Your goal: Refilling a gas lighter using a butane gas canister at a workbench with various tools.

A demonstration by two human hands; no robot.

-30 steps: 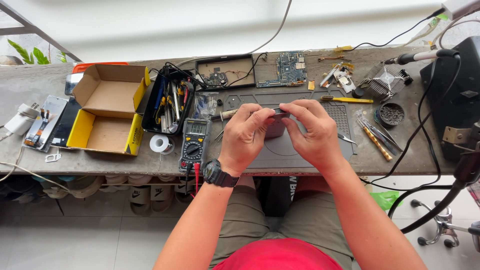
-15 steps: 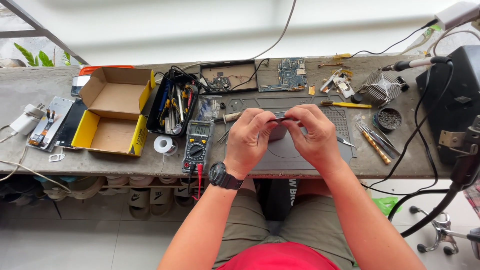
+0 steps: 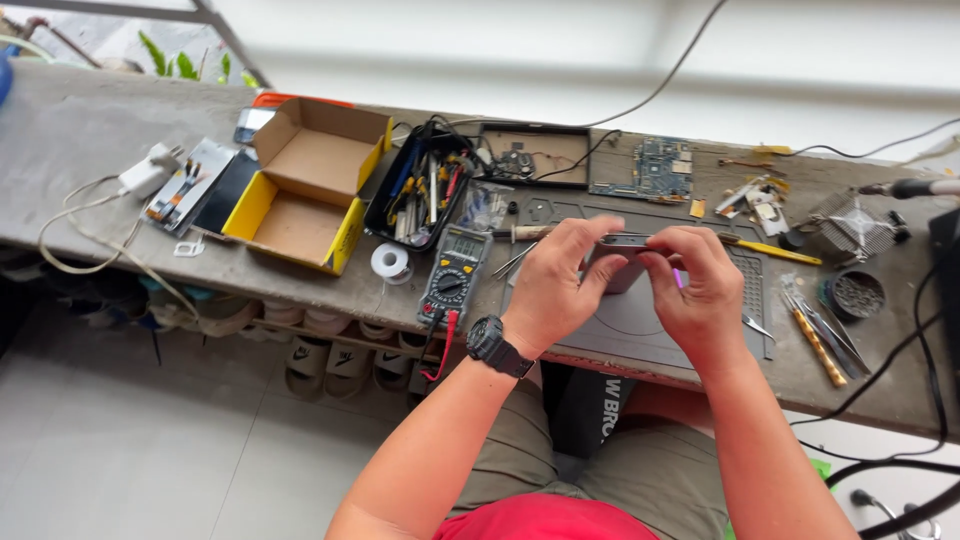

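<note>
A thin dark phone point(image 3: 628, 241) is held edge-on above the grey work mat point(image 3: 640, 325), pinched between both hands. The left hand point(image 3: 555, 285) grips its left end with thumb and fingertips; the right hand point(image 3: 700, 290) clamps the right end, thumb underneath. It may be a phone frame only; the view is too narrow to tell. A multimeter point(image 3: 451, 275) lies just left, a cardboard box point(image 3: 305, 185) farther off.

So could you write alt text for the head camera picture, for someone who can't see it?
Seen from above, a person's left hand and right hand hold a small flat phone edge-on over a grey work mat on a cluttered bench. Beside them lie a multimeter, an open cardboard box, a tray of tools and a circuit board.
</note>
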